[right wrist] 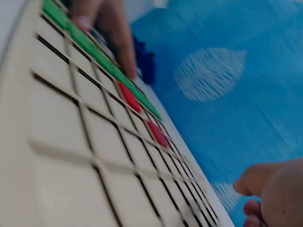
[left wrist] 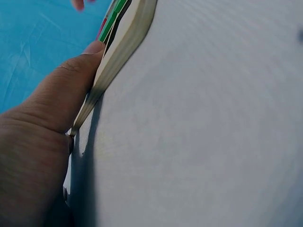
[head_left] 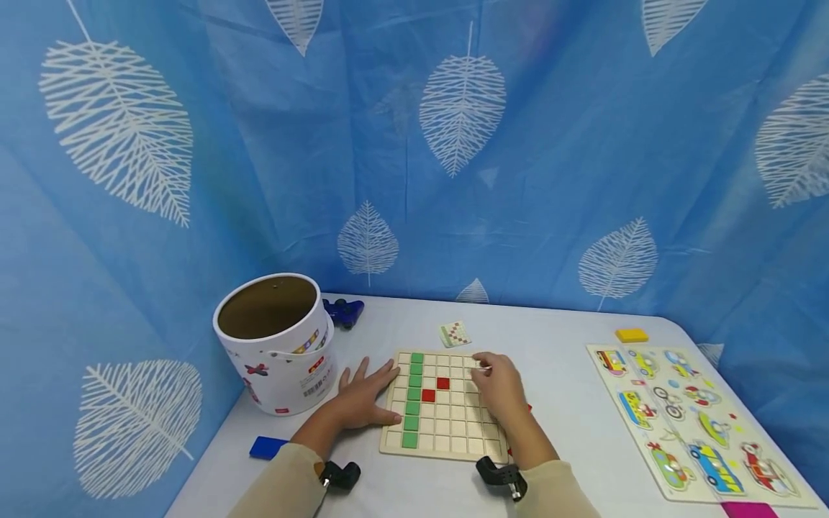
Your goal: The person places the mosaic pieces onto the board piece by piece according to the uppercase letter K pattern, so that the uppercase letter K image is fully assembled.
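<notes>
A square wooden grid board [head_left: 473,428] lies on the white table, with a column of green tiles [head_left: 412,408] near its left side. Two red tiles [head_left: 443,383] sit diagonally in its cells. My left hand [head_left: 358,399] has its fingers spread at the board's left edge, and the thumb [left wrist: 71,82] rests on the rim. Over the board's upper right part is my right hand [head_left: 501,385], fingers bent and thumb close to them. Whether anything small is between those fingertips is hidden. Red bits show beside my right forearm.
A white bucket [head_left: 317,392] stands at the left, a blue game controller [head_left: 345,311] behind it. A blue block [head_left: 267,447] lies near my left sleeve. Beyond the board is a small pattern card [head_left: 455,334]. At right are a vehicle puzzle board [head_left: 702,424] and a yellow block [head_left: 631,335].
</notes>
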Demonstrator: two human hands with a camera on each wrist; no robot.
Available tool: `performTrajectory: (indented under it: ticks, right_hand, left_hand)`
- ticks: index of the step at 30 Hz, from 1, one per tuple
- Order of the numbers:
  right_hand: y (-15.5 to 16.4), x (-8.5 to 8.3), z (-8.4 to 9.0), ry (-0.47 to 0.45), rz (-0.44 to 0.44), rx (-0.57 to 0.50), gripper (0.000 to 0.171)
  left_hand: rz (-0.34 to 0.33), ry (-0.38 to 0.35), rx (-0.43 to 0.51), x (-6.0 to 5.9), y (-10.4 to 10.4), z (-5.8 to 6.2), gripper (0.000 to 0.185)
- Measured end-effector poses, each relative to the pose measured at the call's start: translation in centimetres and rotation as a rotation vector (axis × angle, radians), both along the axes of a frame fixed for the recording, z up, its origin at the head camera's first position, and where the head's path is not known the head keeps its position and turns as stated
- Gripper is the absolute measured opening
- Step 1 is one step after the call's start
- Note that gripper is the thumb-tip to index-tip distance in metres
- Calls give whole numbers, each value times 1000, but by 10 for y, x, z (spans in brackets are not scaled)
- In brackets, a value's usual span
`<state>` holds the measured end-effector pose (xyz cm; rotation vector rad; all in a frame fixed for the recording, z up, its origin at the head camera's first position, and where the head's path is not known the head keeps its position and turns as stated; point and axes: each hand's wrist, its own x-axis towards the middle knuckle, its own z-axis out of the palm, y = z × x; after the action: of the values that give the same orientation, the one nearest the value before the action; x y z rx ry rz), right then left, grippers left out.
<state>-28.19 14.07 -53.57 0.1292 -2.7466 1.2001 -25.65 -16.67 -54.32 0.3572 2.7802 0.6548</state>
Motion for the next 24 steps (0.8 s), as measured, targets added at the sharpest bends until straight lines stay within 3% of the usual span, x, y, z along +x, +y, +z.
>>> performTrajectory:
  ticks: [4, 9, 12, 17, 24]
  right_hand:
    - [42, -5, -3, -111, -142, 29, 53]
    - [74, -9, -11, -256, -92, 23, 55]
    - [79, -9, -10, -251, -52, 15, 52]
    - [72, -8, -13, -169, -22, 117, 42]
    - [63, -4, -19, -152, -67, 109, 35]
  left_hand:
    - [-12, 1, 4, -1, 1, 0, 106]
    - [-3, -4, -4, -2, 0, 0, 106]
    - [0, 3, -6, -3, 1, 1, 106]
    - [2, 5, 1, -4, 2, 0, 107]
    - [7, -1, 7, -4, 1, -3, 106]
